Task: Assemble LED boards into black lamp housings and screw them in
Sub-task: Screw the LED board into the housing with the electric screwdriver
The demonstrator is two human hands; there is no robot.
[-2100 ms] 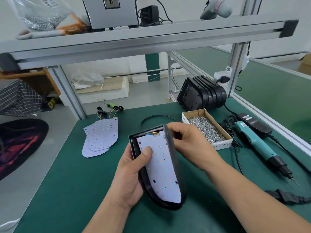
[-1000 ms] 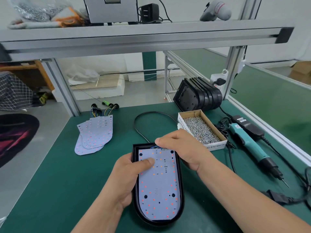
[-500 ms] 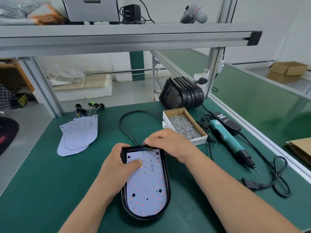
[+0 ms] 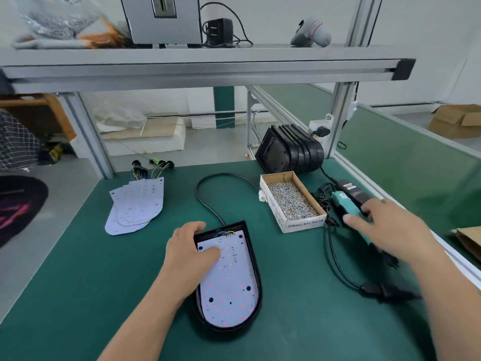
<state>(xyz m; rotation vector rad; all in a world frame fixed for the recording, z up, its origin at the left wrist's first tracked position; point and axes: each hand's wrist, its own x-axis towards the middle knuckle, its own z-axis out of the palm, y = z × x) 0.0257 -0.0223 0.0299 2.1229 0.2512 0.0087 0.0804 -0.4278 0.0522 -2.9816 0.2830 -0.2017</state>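
Now the left hand (image 4: 186, 252) grips the top left corner of the black lamp housing (image 4: 254, 259), thumb pressed flat on the LED board (image 4: 229, 290) seated inside it. The right hand (image 4: 390, 227) is blurred over the teal screwdriver (image 4: 345, 204); whether it grasps it, I cannot tell. Between the hands sits a box of screws (image 4: 303, 225). Beyond the left hand lie spare boards (image 4: 138, 204); beyond the right, stacked housings (image 4: 291, 152).
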